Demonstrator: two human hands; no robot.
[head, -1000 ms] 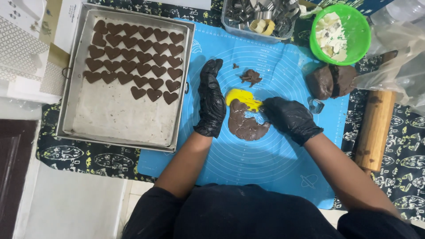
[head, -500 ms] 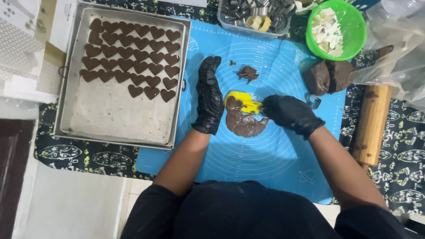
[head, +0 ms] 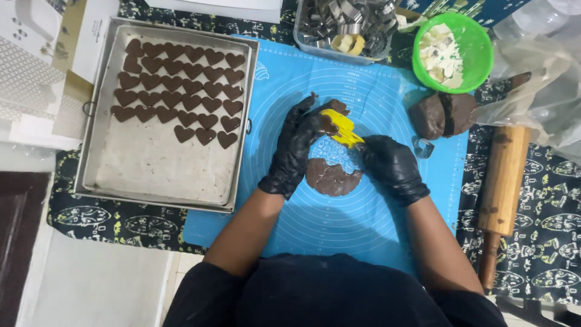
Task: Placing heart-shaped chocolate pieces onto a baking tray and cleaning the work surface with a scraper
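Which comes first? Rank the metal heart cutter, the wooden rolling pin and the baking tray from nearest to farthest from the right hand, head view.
From the right hand:
1. Metal heart cutter, just beside it on the blue mat, outer side.
2. Wooden rolling pin, farther right, off the mat on the patterned cloth.
3. Baking tray, far left, beyond the left hand.

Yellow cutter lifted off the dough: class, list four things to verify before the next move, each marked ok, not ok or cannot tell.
1. Yellow cutter gripped by right hand: ok.
2. Cut piece supported by left hand: ok.
3. Baking tray has bare space below the heart rows: ok.
4. Piece fully free of the cutter: cannot tell.
5. Rolled dough has room for another cut: ok.
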